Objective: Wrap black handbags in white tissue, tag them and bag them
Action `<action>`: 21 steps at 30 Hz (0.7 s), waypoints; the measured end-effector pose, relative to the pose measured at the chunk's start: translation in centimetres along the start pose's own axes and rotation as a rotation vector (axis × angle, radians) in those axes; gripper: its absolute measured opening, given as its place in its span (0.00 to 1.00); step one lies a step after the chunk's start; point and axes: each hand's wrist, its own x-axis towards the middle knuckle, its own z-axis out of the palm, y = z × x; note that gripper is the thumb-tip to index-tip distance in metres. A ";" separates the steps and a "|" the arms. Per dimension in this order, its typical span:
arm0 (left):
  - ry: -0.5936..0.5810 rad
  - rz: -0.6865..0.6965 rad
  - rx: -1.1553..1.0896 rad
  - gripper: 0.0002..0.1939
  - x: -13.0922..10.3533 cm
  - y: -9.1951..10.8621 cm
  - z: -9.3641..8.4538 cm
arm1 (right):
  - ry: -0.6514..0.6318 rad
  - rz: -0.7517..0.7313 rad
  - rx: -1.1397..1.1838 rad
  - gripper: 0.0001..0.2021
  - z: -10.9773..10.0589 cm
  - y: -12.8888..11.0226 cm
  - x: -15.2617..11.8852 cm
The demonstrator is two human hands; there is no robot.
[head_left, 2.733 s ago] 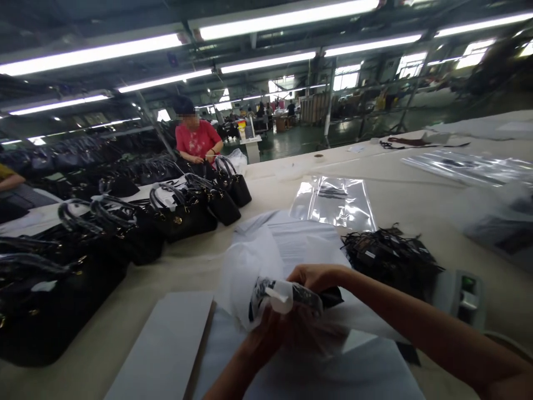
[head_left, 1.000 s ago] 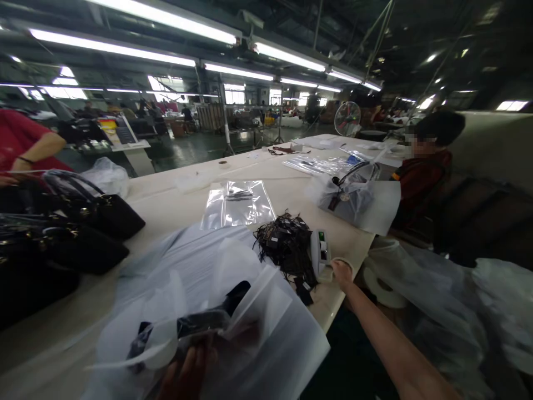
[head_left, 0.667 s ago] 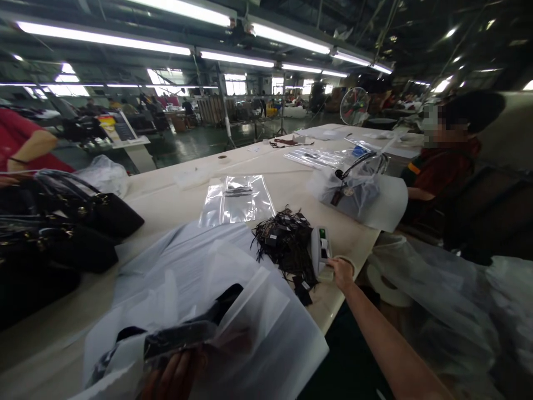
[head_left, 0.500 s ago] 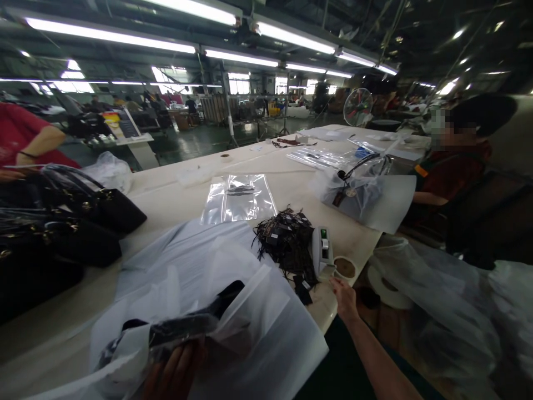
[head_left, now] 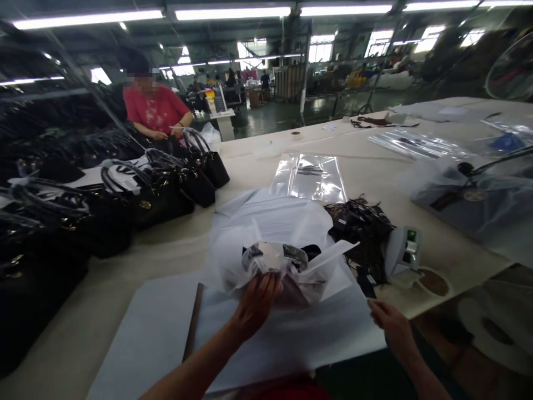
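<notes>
A handbag (head_left: pixel 291 283) wrapped in thin white sheeting stands in front of me, its plastic-covered handles (head_left: pixel 297 255) showing at the top. My left hand (head_left: pixel 260 297) is closed on the near side of the wrapping, just below the handles. To the right, my right hand (head_left: pixel 391 322) is pinched at the table edge, near the white tape dispenser (head_left: pixel 403 250); whatever is between the fingertips is too small to make out. White wrapping sheet (head_left: pixel 333 328) lies under the bag. Beside the dispenser is a heap of dark hang tags (head_left: pixel 362 233) with strings.
Black handbags (head_left: pixel 154 205) line the left side of the table. Clear plastic bags (head_left: pixel 312 178) lie beyond the wrapped one. A tape roll (head_left: pixel 435 281) rests by the dispenser. Another wrapped handbag (head_left: pixel 478 200) is at right. A person in red (head_left: pixel 156 111) works at far left.
My view has turned left, bringing the row of black handbags and the person in red further in. My right hand has drawn back slightly from the tape dispenser; my left stays at the wrapped bag.
</notes>
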 end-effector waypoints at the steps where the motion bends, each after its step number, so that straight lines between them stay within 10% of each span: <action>1: 0.008 0.000 -0.004 0.21 -0.1 0.1 0.1 | -0.140 -0.002 0.072 0.22 2.0 -1.2 -2.4; 5: 0.065 -0.028 -0.050 0.21 -0.6 0.4 0.7 | -0.542 -0.156 0.269 0.19 10.2 -7.7 -9.7; 10: 0.160 -0.009 -0.246 0.20 -0.9 -0.1 1.1 | -0.381 -0.156 0.351 0.21 16.8 -12.3 -10.4; 21: 0.165 0.038 -0.385 0.18 -0.8 -1.7 0.4 | -0.318 -0.005 0.062 0.22 18.7 -12.0 -8.6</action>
